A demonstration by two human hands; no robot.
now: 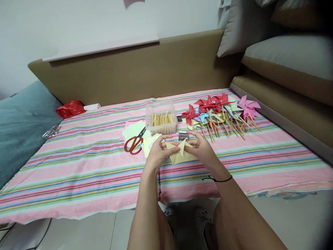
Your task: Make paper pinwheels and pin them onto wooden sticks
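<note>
A pale yellow paper pinwheel [179,158] is held between my two hands over the striped cloth, one of its corners bent in toward the middle. My left hand [159,152] pinches its left side, thumb near the centre. At its right side, my right hand [201,149] grips the paper with thumb and fingers. Just beyond my fingers lies a small box of metal pins [183,136], partly hidden. Red-handled scissors [135,142] rest on a stack of coloured paper sheets [134,130] to the left. Behind is a clear plastic box [162,130] of wooden sticks [163,119].
Several finished pinwheels [221,104] on sticks are piled at the right. A red plastic bag [70,109], a white roll [92,107] and a shiny metallic packet [51,132] lie at the left. The brown backboard [140,73] and stacked cushions [291,55] bound the cloth [91,170].
</note>
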